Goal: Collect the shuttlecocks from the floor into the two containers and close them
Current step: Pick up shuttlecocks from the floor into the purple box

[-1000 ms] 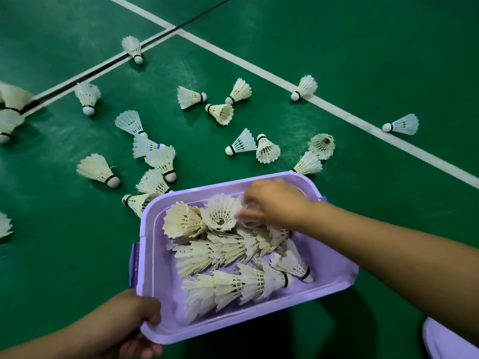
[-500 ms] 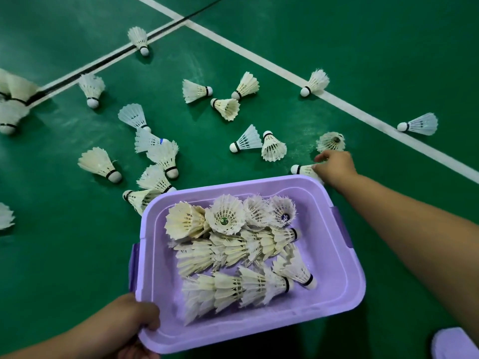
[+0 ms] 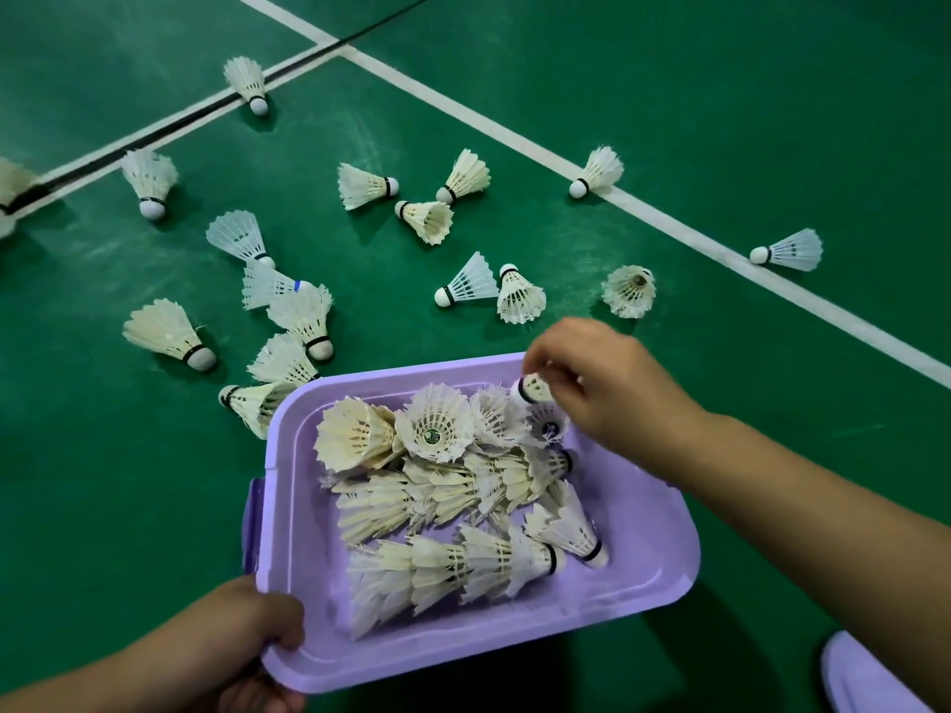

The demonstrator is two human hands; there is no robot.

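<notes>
- The left hand [image 3: 242, 630], in the lower left of the frame, grips the near left corner of the lilac plastic container [image 3: 664, 568], with the thumb curled over its rim.
- The right hand [image 3: 602, 383] is above the far right corner of the container and pinches one shuttlecock [image 3: 532, 389] between the fingers; the cork end points to the left.
- Inside the container lie many feather shuttlecocks [image 3: 442, 506], some stacked one into another in rows.
- On the green court floor [image 3: 720, 120], in the upper half of the frame, more loose shuttlecocks [image 3: 465, 280] are scattered, some near the white court lines [image 3: 514, 136].
- One shuttlecock [image 3: 252, 401] touches the far left corner of the container.
- A pale lilac object [image 3: 864, 676] shows in the lower right corner; I cannot tell what it is.
</notes>
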